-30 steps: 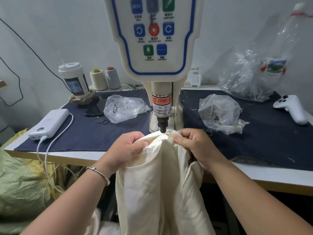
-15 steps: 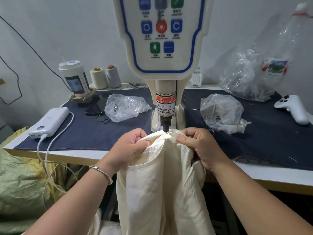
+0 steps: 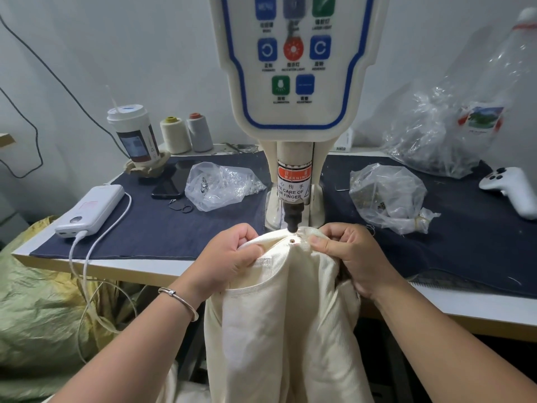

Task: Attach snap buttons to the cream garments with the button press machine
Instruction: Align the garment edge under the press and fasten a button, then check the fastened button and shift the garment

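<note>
Head view: button press machine (image 3: 293,181) label reads "WARNING"

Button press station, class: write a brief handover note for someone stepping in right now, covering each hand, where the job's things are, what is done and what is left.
Left hand: grips the cream garment edge, left of the press head.
Right hand: pinches the same edge on the right.
Garment: top edge held under the press head, the rest hanging off the table.
Done: one snap shows on the edge, just in front of the head.
Left: any further snaps on this garment, then the other garments. Clear bags lie either side of the machine.
</note>
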### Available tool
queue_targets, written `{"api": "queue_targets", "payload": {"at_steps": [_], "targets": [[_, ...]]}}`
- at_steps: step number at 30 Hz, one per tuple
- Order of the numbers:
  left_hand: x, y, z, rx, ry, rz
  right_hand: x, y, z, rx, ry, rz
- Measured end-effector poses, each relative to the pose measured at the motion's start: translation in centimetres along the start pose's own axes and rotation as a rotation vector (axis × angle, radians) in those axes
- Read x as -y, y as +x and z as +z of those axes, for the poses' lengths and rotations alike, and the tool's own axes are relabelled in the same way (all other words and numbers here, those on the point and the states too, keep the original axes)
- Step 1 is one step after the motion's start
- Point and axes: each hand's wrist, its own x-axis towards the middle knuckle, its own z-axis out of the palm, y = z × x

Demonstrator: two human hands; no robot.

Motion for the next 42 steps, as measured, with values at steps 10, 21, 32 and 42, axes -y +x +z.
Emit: {"api": "queue_targets", "payload": {"at_steps": [10, 21, 32, 42], "targets": [[-0.1, 0.0, 0.1, -0.01, -0.022, -0.003, 0.2, 0.0, -0.1, 0.013, 0.013, 0.023], [-2.5, -1.0, -1.1, 0.098, -0.133, -0.041, 3.0, -2.1, 0.1, 0.079, 0.029, 0.132], [-8.9, -7.4, -3.0, 0.483, -0.34, 0.003, 8.0, -8.7, 0.3, 0.386, -0.033, 0.1], [-16.1, -13.3, -4.2, 0.445, -0.314, 0.203, 14.5, -14.4, 1.5, 0.548, -0.236, -0.103]]}}
